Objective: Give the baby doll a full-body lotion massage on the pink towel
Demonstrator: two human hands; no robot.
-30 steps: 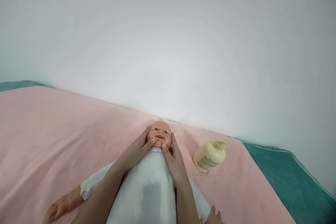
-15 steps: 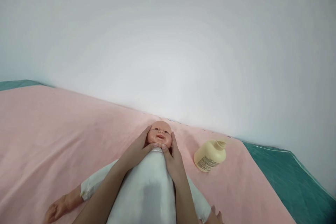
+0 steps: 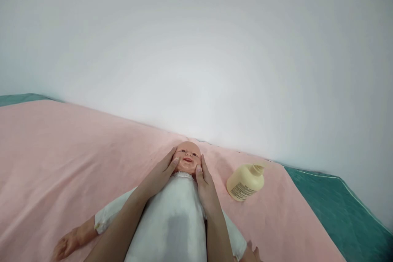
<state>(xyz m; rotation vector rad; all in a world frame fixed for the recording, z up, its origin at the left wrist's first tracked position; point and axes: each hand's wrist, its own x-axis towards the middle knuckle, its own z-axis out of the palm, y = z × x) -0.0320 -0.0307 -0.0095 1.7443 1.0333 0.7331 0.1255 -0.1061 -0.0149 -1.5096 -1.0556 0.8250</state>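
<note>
Plain white wall [image 3: 196, 49], soft light

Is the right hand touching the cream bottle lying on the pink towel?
Apart. The head view shows bare pink towel between the right hand, which rests against the doll's head, and the cream bottle.

Doll [image 3: 172, 221]: white garment, peach plastic skin. Blanket [image 3: 61, 151]: plain pale pink. Sheet [image 3: 344, 213] beneath: teal green. Bottle [image 3: 245, 182]: cream-yellow, dark printed label. Wall [image 3: 196, 49]: plain white.
</note>
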